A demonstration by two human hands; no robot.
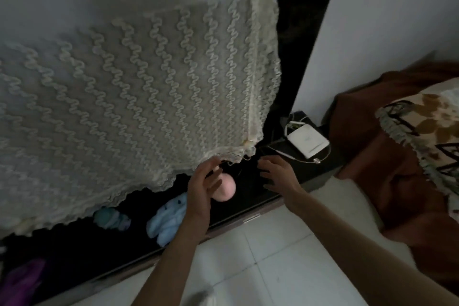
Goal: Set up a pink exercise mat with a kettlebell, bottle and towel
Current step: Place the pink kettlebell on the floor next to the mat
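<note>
Reaching with fingers spread and gripping nothing, the left hand (203,181) and right hand (278,176) flank the rolled pink foam mat (224,187) on the dark shelf (248,206); nothing appears laid out yet.

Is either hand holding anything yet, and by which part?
Nothing is clearly held. The left hand is open beside the pink roll's end; the right hand is open, empty.

Dim rm, white tile floor (285,256), lace cover (136,97).
</note>
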